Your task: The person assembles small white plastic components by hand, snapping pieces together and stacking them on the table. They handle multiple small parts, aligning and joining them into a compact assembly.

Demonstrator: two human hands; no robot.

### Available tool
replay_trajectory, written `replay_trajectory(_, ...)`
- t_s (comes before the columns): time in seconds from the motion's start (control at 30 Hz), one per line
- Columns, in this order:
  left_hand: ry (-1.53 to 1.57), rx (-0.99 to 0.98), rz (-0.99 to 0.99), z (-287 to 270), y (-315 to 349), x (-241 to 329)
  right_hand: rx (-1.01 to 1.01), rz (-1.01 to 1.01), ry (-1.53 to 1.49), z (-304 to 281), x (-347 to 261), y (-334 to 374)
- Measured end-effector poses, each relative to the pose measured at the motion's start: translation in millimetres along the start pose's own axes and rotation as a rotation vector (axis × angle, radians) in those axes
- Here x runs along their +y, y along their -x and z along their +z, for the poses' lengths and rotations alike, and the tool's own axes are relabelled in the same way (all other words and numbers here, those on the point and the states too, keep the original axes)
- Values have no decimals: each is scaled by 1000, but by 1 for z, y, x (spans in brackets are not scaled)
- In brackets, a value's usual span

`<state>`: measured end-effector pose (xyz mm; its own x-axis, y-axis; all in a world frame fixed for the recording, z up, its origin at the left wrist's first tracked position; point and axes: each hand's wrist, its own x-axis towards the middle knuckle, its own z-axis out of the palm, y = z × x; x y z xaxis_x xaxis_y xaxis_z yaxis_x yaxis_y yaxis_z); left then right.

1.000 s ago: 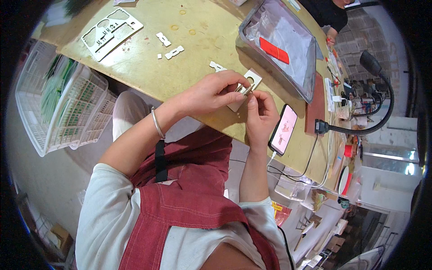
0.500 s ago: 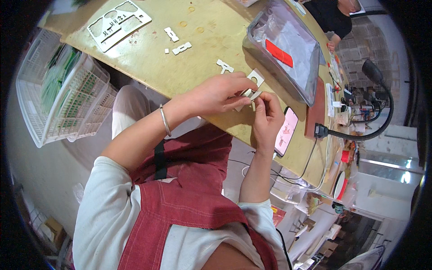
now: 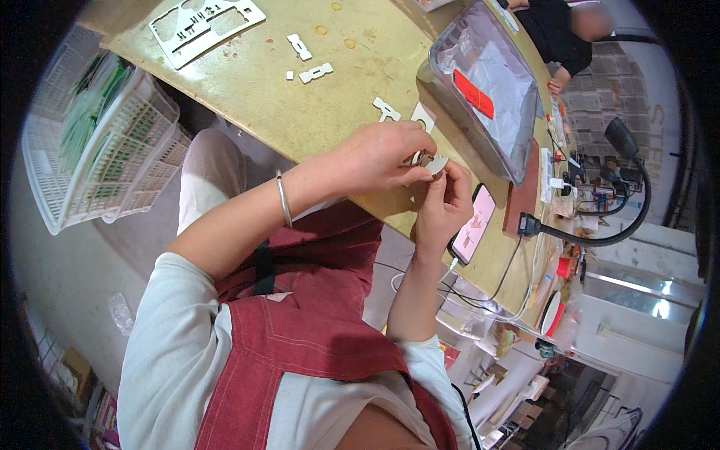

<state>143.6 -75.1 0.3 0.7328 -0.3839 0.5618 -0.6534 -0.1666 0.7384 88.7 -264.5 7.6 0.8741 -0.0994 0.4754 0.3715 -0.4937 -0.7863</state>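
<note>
Over the table's near edge my two hands meet around a small pale, flat cut-out piece (image 3: 436, 166) with a curved edge. My left hand (image 3: 384, 154), fingers bent, is closed on a pale piece mostly hidden behind its fingers. Thumb and fingertips of my right hand (image 3: 445, 210) pinch the curved piece from the right. Whether the two pieces are joined cannot be made out. Just beyond my left fingers lie a pale plate with a round hole (image 3: 424, 114), partly covered, and a T-shaped piece (image 3: 387, 109).
Farther off lie notched pieces (image 3: 299, 46) and a cut-out sheet (image 3: 214, 45). A grey plastic bin (image 3: 474, 136) holds a red object (image 3: 473, 94). Right of my hands are a lit phone (image 3: 471, 225) and a gooseneck lamp (image 3: 622, 139). White baskets (image 3: 142, 169) stand left; another person (image 3: 559, 37) sits beyond.
The curved piece has turned so that more of its flat face shows between my hands. My view has shifted slightly; the loose pieces lie as before.
</note>
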Motion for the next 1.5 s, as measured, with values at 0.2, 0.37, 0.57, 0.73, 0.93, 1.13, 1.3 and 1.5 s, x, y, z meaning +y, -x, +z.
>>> replay_trajectory(0.2,-4,65,-1,7,1,-4,-2,62,-32,3,-13,4)
replay_trajectory(0.37,10,41,-55,5,0,2,40,130,-117,12,-15,7)
replay_trajectory(0.57,22,61,-39,4,1,2,47,201,-212,12,-9,6)
replay_trajectory(0.73,51,29,-81,0,1,5,71,241,-214,13,-8,6)
replay_trajectory(0.93,64,53,-29,3,4,0,68,139,-165,15,-5,2)
replay_trajectory(1.13,84,37,-54,3,4,-4,21,209,-190,12,-10,-4)
replay_trajectory(1.3,95,38,-85,3,4,-3,55,73,-60,14,-3,-2)
replay_trajectory(1.5,185,66,-102,0,4,-1,90,-65,3,21,-11,-8)
